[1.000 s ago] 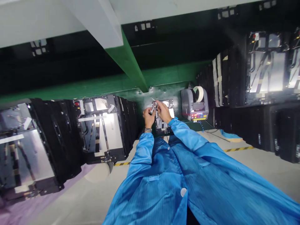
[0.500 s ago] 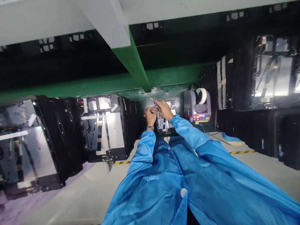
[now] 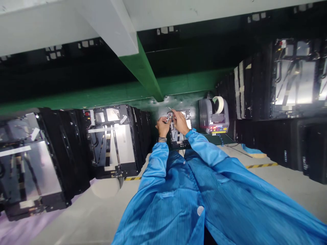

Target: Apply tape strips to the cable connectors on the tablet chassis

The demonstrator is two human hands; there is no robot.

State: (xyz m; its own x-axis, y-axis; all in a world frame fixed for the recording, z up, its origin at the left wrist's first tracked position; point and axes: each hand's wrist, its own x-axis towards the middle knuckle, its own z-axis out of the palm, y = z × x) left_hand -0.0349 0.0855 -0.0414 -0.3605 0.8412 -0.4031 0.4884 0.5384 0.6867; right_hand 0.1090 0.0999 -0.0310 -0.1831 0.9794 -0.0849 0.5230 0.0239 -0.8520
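Note:
A small flat panel (image 3: 180, 134) with a silver back and black frame lies on the green bench in front of me. My left hand (image 3: 162, 126) is closed at the panel's upper left corner, fingers pinched on a small part I cannot make out. Just beside it, over the panel's top edge, my right hand (image 3: 180, 121) pinches a thin pale strip that sticks up to the left. Both arms are in blue sleeves, and a wristband shows on the left wrist.
A grey tape dispenser (image 3: 213, 115) with a white roll stands just right of the panel. Stacks of black trays with silver-backed panels (image 3: 112, 141) fill the left; more stacks (image 3: 293, 85) stand at the right. A green beam (image 3: 143, 73) runs overhead.
My hands have stayed together at the panel's top edge; the right hand shifted slightly and the strip now points up-left. The view has drifted a little.

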